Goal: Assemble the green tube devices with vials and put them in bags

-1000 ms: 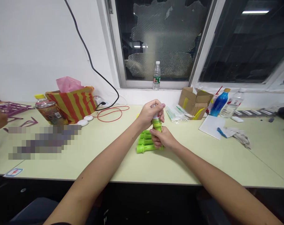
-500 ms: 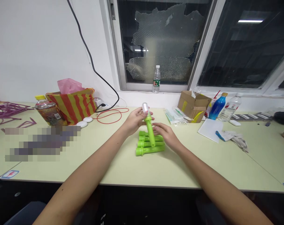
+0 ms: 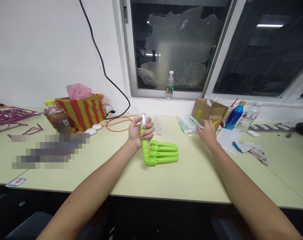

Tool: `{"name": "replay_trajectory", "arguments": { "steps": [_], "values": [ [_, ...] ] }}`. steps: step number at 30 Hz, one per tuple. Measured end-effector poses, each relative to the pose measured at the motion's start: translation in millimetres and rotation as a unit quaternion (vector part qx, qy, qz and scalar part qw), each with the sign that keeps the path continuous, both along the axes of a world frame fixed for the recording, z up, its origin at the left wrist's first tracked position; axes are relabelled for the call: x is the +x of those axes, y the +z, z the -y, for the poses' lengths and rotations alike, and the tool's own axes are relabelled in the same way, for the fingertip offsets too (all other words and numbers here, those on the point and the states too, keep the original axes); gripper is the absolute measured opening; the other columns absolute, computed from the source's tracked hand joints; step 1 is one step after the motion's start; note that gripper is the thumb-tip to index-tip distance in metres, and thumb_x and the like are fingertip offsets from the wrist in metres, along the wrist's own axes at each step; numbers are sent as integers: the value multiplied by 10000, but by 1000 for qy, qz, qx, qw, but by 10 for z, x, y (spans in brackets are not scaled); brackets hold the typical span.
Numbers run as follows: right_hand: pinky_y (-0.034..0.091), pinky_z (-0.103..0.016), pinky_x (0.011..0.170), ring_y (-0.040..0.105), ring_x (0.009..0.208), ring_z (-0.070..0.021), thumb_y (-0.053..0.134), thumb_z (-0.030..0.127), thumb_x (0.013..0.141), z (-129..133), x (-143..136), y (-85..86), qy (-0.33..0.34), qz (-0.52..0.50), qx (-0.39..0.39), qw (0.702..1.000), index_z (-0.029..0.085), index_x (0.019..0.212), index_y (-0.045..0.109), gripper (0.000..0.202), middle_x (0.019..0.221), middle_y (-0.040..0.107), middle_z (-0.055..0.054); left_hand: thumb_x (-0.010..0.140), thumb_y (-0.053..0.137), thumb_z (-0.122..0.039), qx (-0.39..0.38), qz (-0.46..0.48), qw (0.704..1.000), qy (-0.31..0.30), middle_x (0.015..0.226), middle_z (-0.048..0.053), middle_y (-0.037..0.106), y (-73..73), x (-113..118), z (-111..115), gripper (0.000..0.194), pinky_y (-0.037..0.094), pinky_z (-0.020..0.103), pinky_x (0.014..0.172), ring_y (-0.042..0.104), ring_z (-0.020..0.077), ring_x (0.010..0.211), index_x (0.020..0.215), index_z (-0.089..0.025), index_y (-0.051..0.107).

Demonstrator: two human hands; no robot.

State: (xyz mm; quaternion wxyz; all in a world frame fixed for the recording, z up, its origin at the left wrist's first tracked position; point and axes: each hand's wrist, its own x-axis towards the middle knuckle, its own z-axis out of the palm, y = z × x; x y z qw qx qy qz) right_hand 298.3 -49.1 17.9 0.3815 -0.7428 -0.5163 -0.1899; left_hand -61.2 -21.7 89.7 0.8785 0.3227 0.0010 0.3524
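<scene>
In my left hand (image 3: pixel 144 131) is a bright green plastic tube (image 3: pixel 146 151) with a clear rounded cap on its upper end. The fingers wrap round its collar, and its lower end hangs beside several similar green tubes (image 3: pixel 165 155) lying side by side on the table. Small clear plastic caps (image 3: pixel 158 128) stand in rows just right of this hand. Farther right, my right hand (image 3: pixel 207 134) is at the edge of a clear plastic bag (image 3: pixel 188 125), in front of the cardboard box. Its fingers are curled in, with the bag's edge at the fingertips.
Behind the right hand stands an open cardboard box (image 3: pixel 203 108), with a blue bottle (image 3: pixel 235 115) and a white sheet (image 3: pixel 227 140) nearby. A glove (image 3: pixel 251 148) lies farther right. At left are a striped bag (image 3: pixel 85 111), a drink bottle (image 3: pixel 59 118) and a red cable (image 3: pixel 116 123).
My right hand has left the green tube and moved right to the plastic bag. My left hand has shifted slightly left and down with the tube, and the clear caps have come into view.
</scene>
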Motion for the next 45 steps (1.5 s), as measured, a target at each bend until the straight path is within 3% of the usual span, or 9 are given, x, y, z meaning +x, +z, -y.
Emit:
{"name": "replay_trajectory", "arguments": {
  "steps": [7,11,17,24,32,35,38,41,45],
  "values": [
    [380,-416,953,532,1087,-307,511,265,853,-24,86,-210,-24,28,-101,994,118,1185,659,392,1183,612,-180,822,497,-316,22,-6,1000,-12,583,-50,341,7,52,99,154,145,173,327,264,48,364,791,-166,477],
    [403,-366,914,571,1013,-261,449,219,887,-27,166,-218,-6,6,-81,997,156,997,738,316,1068,679,-135,824,497,-310,27,-22,999,3,584,-47,342,8,61,102,149,156,177,327,269,54,367,778,-170,472],
    [426,-396,882,565,999,-283,524,291,847,-57,198,-245,-26,14,-49,998,116,1104,703,359,1060,663,-170,794,544,-271,56,-48,997,19,578,-47,337,5,71,119,128,162,182,333,276,52,371,755,-176,467],
    [435,-364,786,569,876,-254,469,131,769,-71,261,-343,-32,-23,-46,998,109,881,728,283,910,662,-163,770,567,-247,74,-72,994,24,594,-45,345,-31,112,122,127,191,188,342,304,52,379,750,-175,465],
    [469,-375,784,589,800,-232,485,203,790,68,75,58,39,-45,169,984,160,769,633,155,805,643,-98,770,595,-259,105,-94,990,11,596,-53,378,-120,176,119,157,233,186,342,355,50,378,760,-170,465],
    [486,-377,806,613,860,-225,503,229,830,230,-166,271,99,-32,228,968,187,816,615,120,860,648,-75,775,635,-294,136,-133,979,73,639,-51,473,-134,222,138,214,229,183,330,366,35,356,779,-174,458],
    [498,-404,835,625,905,-233,529,243,851,391,-472,384,157,-37,249,955,209,867,609,88,922,653,-75,754,696,-329,180,-177,945,209,878,8,644,-119,256,150,317,242,188,320,414,26,355,951,-193,487],
    [513,-407,821,627,920,-235,540,221,859,476,-740,384,239,-30,247,939,225,888,616,81,944,656,-81,723,745,-352,213,-191,908,304,1089,57,664,-76,250,142,519,265,195,318,454,25,373,1131,-234,447],
    [508,-425,850,625,956,-236,538,172,863,480,-947,310,323,-1,211,923,236,913,618,114,971,657,-85,702,767,-377,231,-181,883,365,997,0,646,-26,220,112,472,248,197,310,465,21,374,1030,-229,461]
  ]
}}
